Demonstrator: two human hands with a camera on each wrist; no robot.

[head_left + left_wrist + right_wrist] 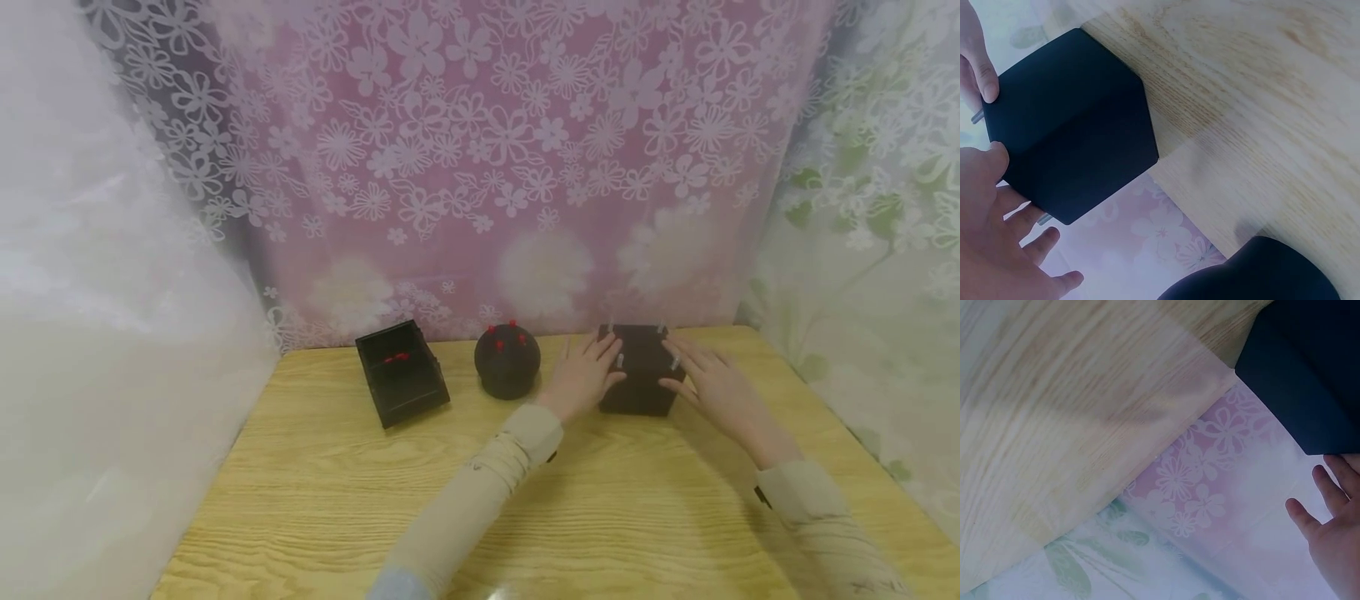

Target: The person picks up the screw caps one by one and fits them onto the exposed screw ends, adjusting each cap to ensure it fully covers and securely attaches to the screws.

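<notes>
A black block [637,392] with small grey pegs [620,361] near its top corners stands at the right back of the table. My left hand [579,379] lies at its left side, fingers extended and spread, with the thumb touching the edge in the left wrist view. On the other side is my right hand [720,400], fingers stretched toward the top corner pegs. Its thumb meets the block's front face, and its fingertips [1335,464] touch the side. Part of the block's top is hidden by the fingers.
Left of the block stands a rounded black piece [507,371] with several red pegs [499,344] on top. Farther left, a tilted-looking black open box [412,400] has small red pieces [401,357] inside. Floral curtains [525,167] hang behind the wooden table [322,500].
</notes>
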